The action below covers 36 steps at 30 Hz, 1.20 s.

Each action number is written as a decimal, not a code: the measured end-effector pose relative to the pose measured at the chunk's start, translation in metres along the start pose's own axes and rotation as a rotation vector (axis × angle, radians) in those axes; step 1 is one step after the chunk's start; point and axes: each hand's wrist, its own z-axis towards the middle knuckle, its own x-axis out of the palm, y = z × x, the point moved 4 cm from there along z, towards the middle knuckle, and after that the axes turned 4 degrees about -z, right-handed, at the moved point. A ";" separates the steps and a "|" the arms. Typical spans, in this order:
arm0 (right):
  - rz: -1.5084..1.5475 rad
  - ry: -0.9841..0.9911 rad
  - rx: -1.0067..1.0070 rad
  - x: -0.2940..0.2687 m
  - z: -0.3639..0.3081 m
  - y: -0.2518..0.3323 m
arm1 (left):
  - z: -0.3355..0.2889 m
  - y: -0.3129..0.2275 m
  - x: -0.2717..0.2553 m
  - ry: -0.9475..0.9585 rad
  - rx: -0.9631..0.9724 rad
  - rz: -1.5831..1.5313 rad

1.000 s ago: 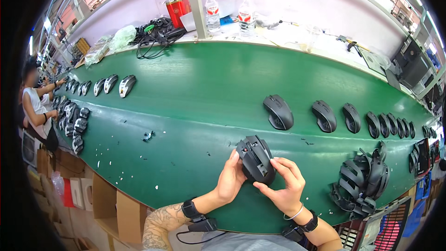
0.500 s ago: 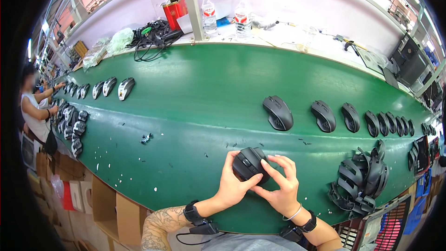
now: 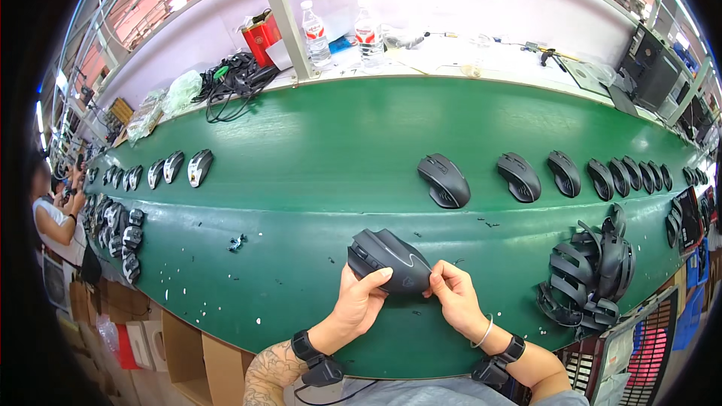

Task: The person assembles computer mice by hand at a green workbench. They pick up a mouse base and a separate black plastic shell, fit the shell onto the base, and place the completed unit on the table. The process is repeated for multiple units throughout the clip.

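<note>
A black computer mouse (image 3: 395,259) is held above the near part of the green bench, tilted so that its top and one side show. My left hand (image 3: 361,293) grips its lower left side, with the thumb pressed on the shell. At the mouse's right end, the fingers of my right hand (image 3: 453,297) are pinched against the rear edge. What those fingertips hold beyond the edge, if anything, is hidden. To the right lies a heap of black mouse shells (image 3: 590,274).
A row of black mice (image 3: 519,178) runs along the right of the green bench (image 3: 316,135). At the left stand mice with light undersides (image 3: 200,168) beside a pile of parts (image 3: 124,237). Bottles (image 3: 368,36) and cables (image 3: 239,83) line the back. A co-worker (image 3: 56,218) is at far left.
The mouse has been turned sideways, its front now pointing left. My right hand has shifted from its upper side to its rear end. The head view has moved slightly.
</note>
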 end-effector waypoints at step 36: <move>-0.177 0.024 0.020 0.005 0.003 0.018 | 0.004 0.010 -0.008 -0.099 -0.089 -0.028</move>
